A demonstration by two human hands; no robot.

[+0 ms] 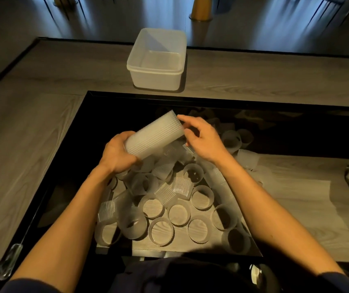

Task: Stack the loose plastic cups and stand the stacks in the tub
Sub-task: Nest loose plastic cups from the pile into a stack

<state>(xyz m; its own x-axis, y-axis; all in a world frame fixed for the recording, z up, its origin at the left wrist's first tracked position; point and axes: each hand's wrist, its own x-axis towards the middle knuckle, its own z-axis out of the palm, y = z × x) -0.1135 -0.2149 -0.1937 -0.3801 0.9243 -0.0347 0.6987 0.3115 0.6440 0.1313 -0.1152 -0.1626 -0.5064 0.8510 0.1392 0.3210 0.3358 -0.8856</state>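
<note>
— See the loose cups [160,208] heaped under the wrists, some on their sides, some mouth up? A forearm dropping a little could, I'd say, send a few skidding across the bench [31,144].
— And the stack?
— The left hand [116,153] is wrapped round the lower end of the stack [154,136], which lies tilted above the heap. The right hand [203,140] has its fingertips curled onto the upper rim. The cups look thin and ribbed, so a hard squeeze might buckle them. If the right hand lets go while the stack is slanted, the top ones could slide off.
— Where's it meant to go?
— The tub [154,80], past the fingertips and well apart from both hands. Nothing in it that I can see; no stack stands there yet.
— So a long reach.
— Yes, over the dark glossy panel [105,115]. Set down off-plumb in so bare a tub, a tall stack may well topple, with nothing to lean on.
</note>
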